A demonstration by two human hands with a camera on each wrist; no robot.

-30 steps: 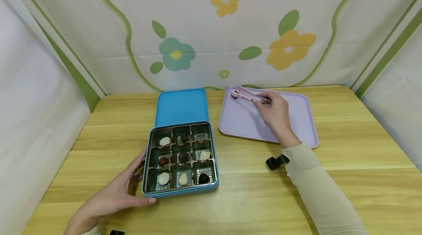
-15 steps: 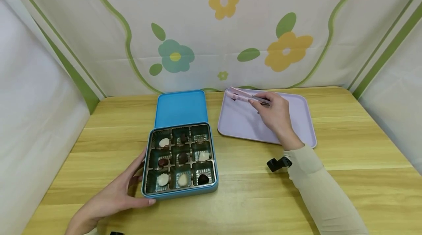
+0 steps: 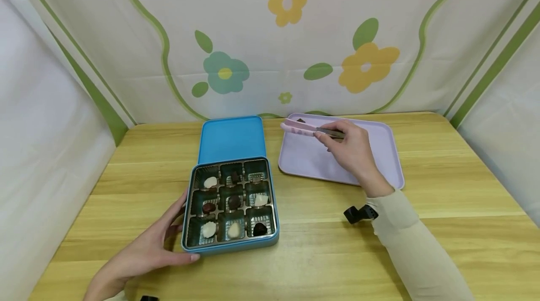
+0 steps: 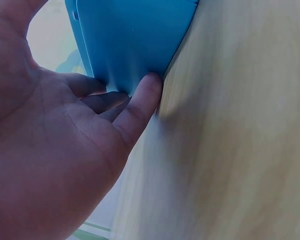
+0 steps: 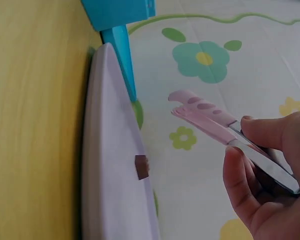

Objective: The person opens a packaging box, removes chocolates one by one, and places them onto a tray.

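Observation:
My right hand (image 3: pixel 352 151) holds pink-tipped metal tongs (image 5: pixel 205 115) pinched between thumb and fingers, over the left part of the lilac tray (image 3: pixel 316 165). Nothing shows between the tips of the tongs. A brown piece of chocolate (image 5: pixel 141 167) lies at the tray's back left corner, just behind them. My left hand (image 3: pixel 147 249) rests at the front left corner of a blue tin (image 3: pixel 253 244), fingertips on its left wall and thumb along the front edge. Inside are dark and white chocolates in separate compartments; the back right one shows only its ribbed liner.
Behind the tin lies a blue lid (image 3: pixel 232 139), partly covered by the tin's back edge. All stand on a wooden table (image 3: pixel 320 244). A white floral cloth (image 3: pixel 270 48) hangs along the table's far edge, with white cloth on both sides.
The tongs have let go of the brown chocolate, which stays on the tray. My right hand has drawn them a little left and nearer me. My left hand and the tin have not moved.

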